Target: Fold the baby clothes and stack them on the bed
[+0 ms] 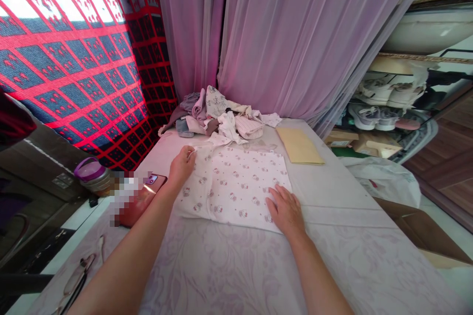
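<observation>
A white cloth [236, 187] with small cartoon-cat prints lies spread, with a folded-over strip on its left, on the pale flowered bed cover [221, 270]. At its far left corner, my left hand [183, 166] has its fingers closed on the edge. My right hand [288, 210] rests on the near right part, fingers spread and palm down. Just beyond the cloth sits a heap of crumpled clothes [225, 120] in white, pink and mauve. Whether the cloth is a garment or a plain sheet I cannot tell.
A flat yellow folded piece [300, 146] lies to the right. Left are a phone [142, 199], eyeglasses [79, 275] and a purple-lidded container [90, 174]. Purple curtains [295, 34] hang behind. Shoes [377, 115] stand on a rack; a cardboard box [421, 231] sits by the right edge.
</observation>
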Motion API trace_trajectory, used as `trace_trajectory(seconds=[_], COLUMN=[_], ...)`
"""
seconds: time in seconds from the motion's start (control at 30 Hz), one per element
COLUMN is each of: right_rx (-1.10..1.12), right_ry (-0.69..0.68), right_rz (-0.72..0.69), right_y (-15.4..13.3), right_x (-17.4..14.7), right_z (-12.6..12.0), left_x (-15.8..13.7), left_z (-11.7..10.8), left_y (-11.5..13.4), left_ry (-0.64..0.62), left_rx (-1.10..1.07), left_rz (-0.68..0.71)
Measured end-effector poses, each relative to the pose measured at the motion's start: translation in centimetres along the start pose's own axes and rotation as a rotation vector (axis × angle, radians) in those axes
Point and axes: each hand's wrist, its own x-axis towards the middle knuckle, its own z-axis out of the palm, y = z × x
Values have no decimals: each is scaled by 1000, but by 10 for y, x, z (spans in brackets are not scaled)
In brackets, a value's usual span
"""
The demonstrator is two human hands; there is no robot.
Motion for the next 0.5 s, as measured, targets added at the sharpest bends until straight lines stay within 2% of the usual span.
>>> trace_trajectory(seconds=[0.1, 0.2, 0.37, 0.5], right_rx=[2, 0, 22, 145], right_ry=[-9, -2, 81, 198], right_rz=[-6, -7, -32, -138], right_y=[0, 2, 4, -24], right_x=[0, 0, -1, -4], right_z=[0, 3, 3, -15], left_x=[7, -2, -42, -72], left_z=[9, 18, 17, 6], left_y=[-1, -18, -50, -57], left_ry=[-43, -57, 65, 129], left_rx=[71, 109, 4, -112], left_rz=[42, 118, 192, 129])
